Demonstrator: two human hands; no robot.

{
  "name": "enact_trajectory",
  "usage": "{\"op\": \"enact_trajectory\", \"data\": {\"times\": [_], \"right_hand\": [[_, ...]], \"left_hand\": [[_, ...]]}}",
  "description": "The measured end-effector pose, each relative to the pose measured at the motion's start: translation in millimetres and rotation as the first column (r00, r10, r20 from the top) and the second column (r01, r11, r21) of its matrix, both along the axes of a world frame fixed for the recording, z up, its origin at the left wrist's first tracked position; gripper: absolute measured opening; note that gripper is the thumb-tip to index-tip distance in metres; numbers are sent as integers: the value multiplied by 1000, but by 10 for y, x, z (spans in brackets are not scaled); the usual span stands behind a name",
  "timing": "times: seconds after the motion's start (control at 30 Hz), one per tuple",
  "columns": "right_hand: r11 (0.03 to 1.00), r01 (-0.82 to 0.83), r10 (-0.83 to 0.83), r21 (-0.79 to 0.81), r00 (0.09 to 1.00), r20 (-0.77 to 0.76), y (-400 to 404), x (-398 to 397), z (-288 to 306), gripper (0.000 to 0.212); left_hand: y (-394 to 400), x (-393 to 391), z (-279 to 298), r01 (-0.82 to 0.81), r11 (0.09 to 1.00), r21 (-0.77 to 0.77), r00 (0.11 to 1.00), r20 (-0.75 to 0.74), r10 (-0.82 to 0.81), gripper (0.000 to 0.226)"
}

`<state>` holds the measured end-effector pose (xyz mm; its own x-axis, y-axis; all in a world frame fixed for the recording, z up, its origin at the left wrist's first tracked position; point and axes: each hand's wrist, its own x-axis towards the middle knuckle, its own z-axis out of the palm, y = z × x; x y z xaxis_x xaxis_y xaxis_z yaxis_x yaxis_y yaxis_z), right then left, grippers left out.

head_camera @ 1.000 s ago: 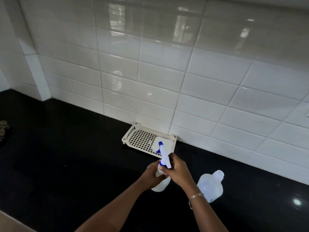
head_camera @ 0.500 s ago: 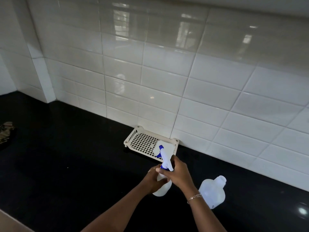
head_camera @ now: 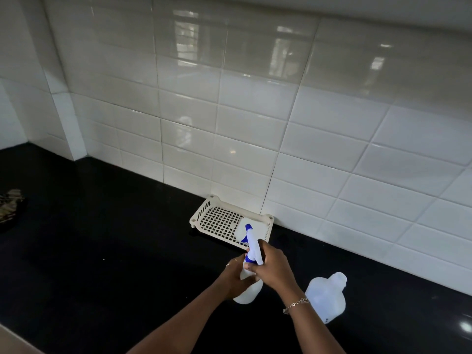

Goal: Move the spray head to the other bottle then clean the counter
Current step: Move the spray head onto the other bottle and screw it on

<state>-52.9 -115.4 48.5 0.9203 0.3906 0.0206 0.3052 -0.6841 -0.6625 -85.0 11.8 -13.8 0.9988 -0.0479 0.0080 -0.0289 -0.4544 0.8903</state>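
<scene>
A: Nearest — left hand (head_camera: 236, 279) wraps the first bottle (head_camera: 249, 293), steadying it?
B: Yes. Right hand (head_camera: 273, 268) grips the spray head (head_camera: 252, 247) at its collar, likely unscrewing. Capless bottle (head_camera: 325, 298) waits right; beyond, a slotted tray (head_camera: 204, 217).

A home kitchen: black counter (head_camera: 107, 251), white tiled backsplash (head_camera: 255, 139).

Both hands on spray bottle (head_camera: 247, 293), spare bottle (head_camera: 325, 297) beside
</scene>
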Motion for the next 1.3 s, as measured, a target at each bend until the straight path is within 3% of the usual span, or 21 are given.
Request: {"op": "enact_trajectory", "data": {"times": [0.13,0.27,0.37,0.5,0.67,0.9,1.0,1.17,1.3], "right_hand": [[994,96,-89,-54,989,118,11,-105,-45,33],[982,186,-178,-31,970,164,86,-176,-88,41],[992,126,-124,-25,991,53,29,-104,-35,42],[994,-77,88,83,987,-131,-118,-40,83,45],[978,-19,53,207,985,-164,-102,-90,20,34],[975,10,38,224,978,-207,-72,-106,7,30],[978,74,-49,196,990,-130,-51,-164,-42,27],[958,230,-257,173,954,154,95,-328,-131,26],[946,269,-295,179,945,140,134,-361,-120,26]], "left_hand": [[-23,-29,-13,-17,1000,-1,999,48,17,40],[-123,-110,-50,-154,988,-3,986,58,154,36],[-202,-122,-83,-237,969,65,971,55,233,43],[-172,-96,-22,-175,965,196,983,-22,182,55],[-4,-116,114,-13,985,-170,1000,16,16,46],[-14,-156,150,-69,980,-187,984,147,97,17],[-80,-161,150,-140,978,-154,965,199,170,19],[-232,-190,141,-246,960,-133,918,285,275,20],[-262,-195,154,-281,939,-196,918,230,323,21]]}}
